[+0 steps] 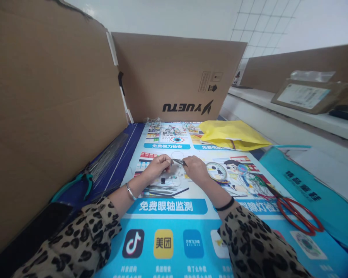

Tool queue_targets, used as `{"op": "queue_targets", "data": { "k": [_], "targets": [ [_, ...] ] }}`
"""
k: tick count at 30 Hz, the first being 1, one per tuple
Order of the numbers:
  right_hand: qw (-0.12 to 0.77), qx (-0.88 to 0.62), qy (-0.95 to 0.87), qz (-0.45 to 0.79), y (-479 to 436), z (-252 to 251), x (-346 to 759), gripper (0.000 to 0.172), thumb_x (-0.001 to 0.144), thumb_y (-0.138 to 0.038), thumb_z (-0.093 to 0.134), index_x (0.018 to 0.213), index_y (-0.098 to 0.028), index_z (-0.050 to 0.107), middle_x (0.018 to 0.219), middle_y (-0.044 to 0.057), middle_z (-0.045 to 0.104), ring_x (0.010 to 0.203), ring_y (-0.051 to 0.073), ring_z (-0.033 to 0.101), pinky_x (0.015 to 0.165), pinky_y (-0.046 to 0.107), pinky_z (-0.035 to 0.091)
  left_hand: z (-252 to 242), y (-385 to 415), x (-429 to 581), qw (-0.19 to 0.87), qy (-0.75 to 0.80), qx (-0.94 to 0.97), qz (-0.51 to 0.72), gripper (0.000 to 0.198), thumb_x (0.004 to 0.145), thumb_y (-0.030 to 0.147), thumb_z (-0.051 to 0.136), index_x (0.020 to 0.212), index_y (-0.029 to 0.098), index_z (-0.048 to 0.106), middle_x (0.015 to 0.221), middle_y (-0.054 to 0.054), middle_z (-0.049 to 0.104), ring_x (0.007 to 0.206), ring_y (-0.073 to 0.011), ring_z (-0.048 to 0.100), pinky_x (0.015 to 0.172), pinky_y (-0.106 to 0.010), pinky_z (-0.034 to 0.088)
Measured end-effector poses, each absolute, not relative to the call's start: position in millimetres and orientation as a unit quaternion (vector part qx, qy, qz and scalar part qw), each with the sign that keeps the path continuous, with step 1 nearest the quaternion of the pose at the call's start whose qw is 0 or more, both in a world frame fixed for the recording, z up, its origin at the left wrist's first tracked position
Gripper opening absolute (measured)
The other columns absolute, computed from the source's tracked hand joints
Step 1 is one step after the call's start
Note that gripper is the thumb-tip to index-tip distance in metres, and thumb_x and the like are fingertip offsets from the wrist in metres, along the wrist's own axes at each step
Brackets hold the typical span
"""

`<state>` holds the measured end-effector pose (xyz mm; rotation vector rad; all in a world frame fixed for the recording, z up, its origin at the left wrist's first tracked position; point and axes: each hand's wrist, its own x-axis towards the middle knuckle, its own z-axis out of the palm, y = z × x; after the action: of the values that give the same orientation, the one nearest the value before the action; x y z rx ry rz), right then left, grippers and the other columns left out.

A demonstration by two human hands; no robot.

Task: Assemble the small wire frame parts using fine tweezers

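My left hand (158,166) and my right hand (195,168) meet over a printed poster mat (168,224) on the table. The right hand's fingers are wrapped round small dark pliers (179,161) whose tip points left toward the left hand. The left hand is pinched shut on something tiny that I cannot make out, right at the pliers' tip. Small beads and wire bits (174,178) lie under the hands. A roll of thin wire (217,170) rests just right of my right hand. Both sleeves are leopard print.
Cardboard walls (55,116) stand at the left and back. Teal-handled pliers (82,181) and a bundle of metal rods (110,156) lie at the left. Red-handled scissors (297,214) lie at the right, a yellow bag (232,133) at the back, and teal bags (313,193) further right.
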<state>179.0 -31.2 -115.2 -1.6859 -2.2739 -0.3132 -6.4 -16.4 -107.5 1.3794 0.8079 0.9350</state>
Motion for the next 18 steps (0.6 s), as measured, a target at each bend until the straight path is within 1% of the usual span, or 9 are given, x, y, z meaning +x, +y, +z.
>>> {"op": "queue_targets", "data": {
  "k": [9,18],
  "targets": [
    [0.137,-0.589,-0.791,-0.096,-32.0,-114.7,178.7,0.018,0.085,-0.026,0.044,0.087,-0.021,0.06,0.085,0.003,0.063,0.085,0.016,0.052,0.071,0.025,0.034,-110.0,-15.0,-7.7,0.631,0.327,0.587,0.387,0.015,0.073,0.028,0.056,0.07,0.015,0.049,0.055,0.004,0.052,0.048,-0.0062,0.047,0.05,-0.018,0.033],
    [0.154,-0.551,-0.815,-0.094,-32.9,-112.0,179.6,0.015,0.083,-0.024,0.046,0.084,-0.02,0.059,0.083,0.003,0.062,0.083,0.016,0.05,0.074,0.025,0.033,-107.1,-15.7,-6.5,0.606,0.345,0.595,0.399,0.014,0.072,0.026,0.055,0.068,0.015,0.048,0.053,0.004,0.052,0.047,-0.0064,0.046,0.049,-0.018,0.032]
  ]
}}
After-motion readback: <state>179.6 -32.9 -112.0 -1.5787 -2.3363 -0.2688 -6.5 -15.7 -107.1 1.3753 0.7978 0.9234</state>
